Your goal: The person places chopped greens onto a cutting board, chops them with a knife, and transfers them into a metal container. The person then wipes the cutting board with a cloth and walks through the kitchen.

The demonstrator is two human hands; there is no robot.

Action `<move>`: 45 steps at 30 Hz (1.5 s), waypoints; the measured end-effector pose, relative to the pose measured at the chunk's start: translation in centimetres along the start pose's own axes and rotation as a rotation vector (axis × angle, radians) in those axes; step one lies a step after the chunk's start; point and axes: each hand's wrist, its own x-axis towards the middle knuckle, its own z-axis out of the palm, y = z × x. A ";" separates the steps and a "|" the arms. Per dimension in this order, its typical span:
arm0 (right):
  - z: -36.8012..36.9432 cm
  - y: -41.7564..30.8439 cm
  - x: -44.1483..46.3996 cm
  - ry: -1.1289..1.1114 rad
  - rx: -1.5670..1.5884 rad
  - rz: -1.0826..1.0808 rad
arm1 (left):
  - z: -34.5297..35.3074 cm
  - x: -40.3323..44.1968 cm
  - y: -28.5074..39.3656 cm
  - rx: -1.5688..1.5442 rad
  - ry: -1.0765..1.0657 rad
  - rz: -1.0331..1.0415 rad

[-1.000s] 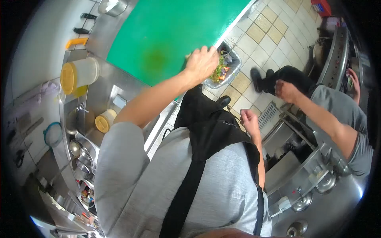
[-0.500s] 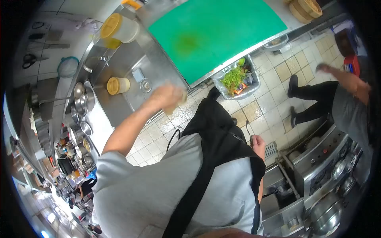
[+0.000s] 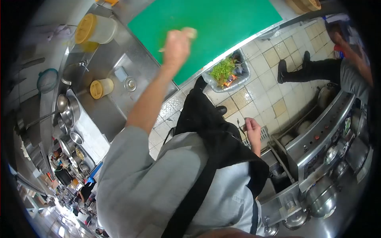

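Note:
My left hand (image 3: 176, 47) reaches over the large green cutting board (image 3: 222, 23), fingers closed around a pale, crumpled cloth (image 3: 191, 32). Bits of the cloth stick out on both sides of the hand, against the board's surface. Beside the dark apron (image 3: 222, 142), my right hand (image 3: 253, 131) hangs low with its fingers curled. A thin dark strand (image 3: 240, 126) shows at those fingertips, too fine to name for certain.
Left of the board is a steel sink (image 3: 115, 107) with a yellow-lidded container (image 3: 102, 88). A bin (image 3: 242, 79) of green leaves stands below the board's edge. A co-worker (image 3: 349, 71) stands at right, near a steel stove counter (image 3: 321, 139).
My left hand has moved from beside the sink's front edge up onto the green board with the cloth. My right hand stays low beside the apron. The co-worker has shifted.

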 end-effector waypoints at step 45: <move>1.7 -7.7 7.1 -0.145 -0.636 0.007 | -8.9 -8.0 -13.1 0.308 -0.173 -0.545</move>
